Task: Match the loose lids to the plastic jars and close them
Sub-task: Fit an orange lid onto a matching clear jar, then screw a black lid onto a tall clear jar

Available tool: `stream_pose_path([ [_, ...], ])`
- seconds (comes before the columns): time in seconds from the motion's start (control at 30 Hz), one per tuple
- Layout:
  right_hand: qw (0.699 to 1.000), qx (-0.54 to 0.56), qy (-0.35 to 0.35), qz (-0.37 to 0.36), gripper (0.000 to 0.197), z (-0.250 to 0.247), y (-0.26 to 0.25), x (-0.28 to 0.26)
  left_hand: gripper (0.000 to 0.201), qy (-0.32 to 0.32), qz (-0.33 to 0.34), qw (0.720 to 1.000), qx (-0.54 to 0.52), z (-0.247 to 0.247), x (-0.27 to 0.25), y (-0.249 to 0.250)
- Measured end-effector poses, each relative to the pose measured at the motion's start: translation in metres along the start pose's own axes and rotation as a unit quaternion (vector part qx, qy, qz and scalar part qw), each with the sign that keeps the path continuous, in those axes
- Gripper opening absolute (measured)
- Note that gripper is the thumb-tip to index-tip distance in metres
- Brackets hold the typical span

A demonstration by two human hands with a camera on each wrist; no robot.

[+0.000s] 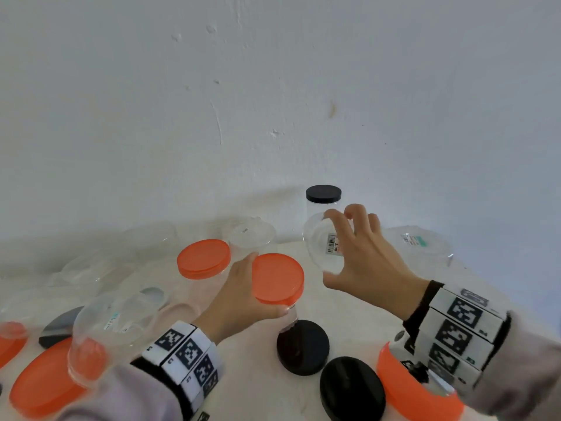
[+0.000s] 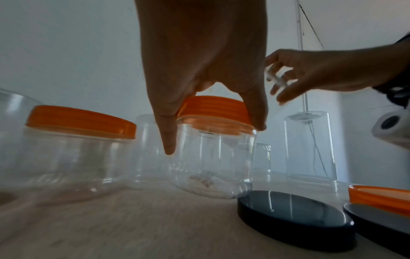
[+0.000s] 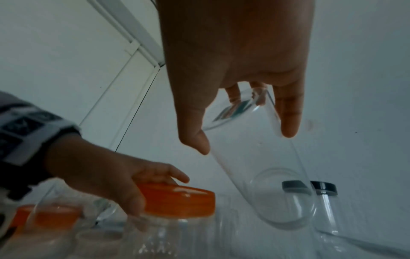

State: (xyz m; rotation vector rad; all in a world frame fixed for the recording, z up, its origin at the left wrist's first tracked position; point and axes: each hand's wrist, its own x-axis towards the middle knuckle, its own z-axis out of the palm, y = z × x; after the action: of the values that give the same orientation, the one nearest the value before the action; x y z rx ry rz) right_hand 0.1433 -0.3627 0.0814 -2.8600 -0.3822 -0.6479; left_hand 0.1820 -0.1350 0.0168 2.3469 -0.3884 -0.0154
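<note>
My left hand (image 1: 249, 287) grips the orange lid (image 1: 277, 281) of a clear plastic jar (image 2: 210, 163) from above, thumb and fingers curled over the rim. The jar hangs tilted, its base just beside a loose black lid (image 1: 303, 347). My right hand (image 1: 340, 247) holds a taller clear jar (image 1: 315, 238) without a lid by its labelled base. That jar is in the air, tilted, with its open mouth (image 3: 284, 198) pointing down and away. In the wrist views the left hand (image 2: 213, 122) and right hand (image 3: 244, 140) both curl round their jars.
A closed black-lidded jar (image 1: 323, 196) stands by the wall, and an orange-lidded jar (image 1: 203, 258) at centre left. Several clear open jars (image 1: 115, 323) lie on the left. Loose orange lids (image 1: 45, 381) and another black lid (image 1: 352, 387) lie near the front edge.
</note>
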Motion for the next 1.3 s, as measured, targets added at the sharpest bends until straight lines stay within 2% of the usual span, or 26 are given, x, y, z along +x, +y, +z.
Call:
stream_pose_path([
  [0.1,0.996,0.055,0.060,0.041,0.085,-0.016,0.008,-0.014,0.119,-0.007,0.023,1.000,0.013,0.010,0.019,0.013],
  [0.23,0.989,0.079,0.099,0.080,0.086,-0.030,0.017,-0.031,0.110,0.003,0.055,0.998,0.033,0.025,0.046,0.031],
  [0.33,0.981,0.117,0.113,0.109,0.086,-0.034,0.022,-0.042,0.114,0.000,0.040,0.998,0.052,0.038,0.063,0.040],
  [0.47,0.960,0.189,0.123,0.163,0.085,-0.038,0.027,-0.056,0.108,-0.003,0.010,0.998,0.057,0.051,0.079,0.048],
  [0.63,0.921,0.301,0.116,0.220,0.072,-0.042,0.033,-0.069,0.093,0.018,-0.009,0.997,0.070,0.063,0.092,0.053],
  [0.83,0.883,0.387,0.102,0.244,0.071,-0.040,0.037,-0.078,0.084,-0.001,-0.006,0.990,0.141,0.065,0.095,0.052],
  [0.93,0.876,0.411,0.097,0.234,0.067,-0.038,0.035,-0.080,0.091,-0.012,0.021,0.983,0.183,0.064,0.084,0.050],
  [1.03,0.856,0.443,0.107,0.244,0.065,-0.037,0.034,-0.080,0.097,-0.023,0.089,0.973,0.209,0.066,0.063,0.048],
  [1.2,0.826,0.492,0.090,0.260,0.058,-0.034,0.032,-0.080,0.098,-0.114,0.196,0.944,0.238,0.063,0.022,0.043],
  [1.27,0.814,0.509,0.065,0.272,0.058,-0.032,0.031,-0.080,0.095,-0.162,0.208,0.934,0.241,0.059,0.012,0.042],
  [1.3,0.807,0.519,0.052,0.277,0.057,-0.031,0.030,-0.080,0.094,-0.194,0.193,0.931,0.243,0.057,0.008,0.041],
])
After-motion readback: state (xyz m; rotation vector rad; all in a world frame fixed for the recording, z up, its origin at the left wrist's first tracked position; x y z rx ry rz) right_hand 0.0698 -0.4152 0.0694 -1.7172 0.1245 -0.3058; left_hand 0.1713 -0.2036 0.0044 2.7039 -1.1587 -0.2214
